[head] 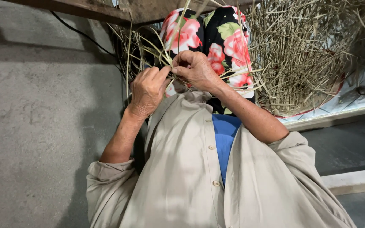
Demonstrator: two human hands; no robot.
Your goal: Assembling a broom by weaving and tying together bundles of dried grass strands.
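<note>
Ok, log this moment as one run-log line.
left hand: pinching straw strands | right hand: pinching same strands | straw pile: behind | floral cloth: under hands

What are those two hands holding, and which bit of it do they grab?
Both the left hand and right hand pinch thin dry straw strands with their fingers, where the strands cross between the hands.

Left hand (148, 90): raised, back of hand to camera, fingers curled, thumb and forefinger pinched shut. Right hand (196, 69): just beside it, slightly higher, fingers bent inward, fingertips (178, 71) pinched and meeting those of the left. Both forearms bare, sleeves rolled to elbows, elbows spread wide, wrists angled toward each other.
</note>
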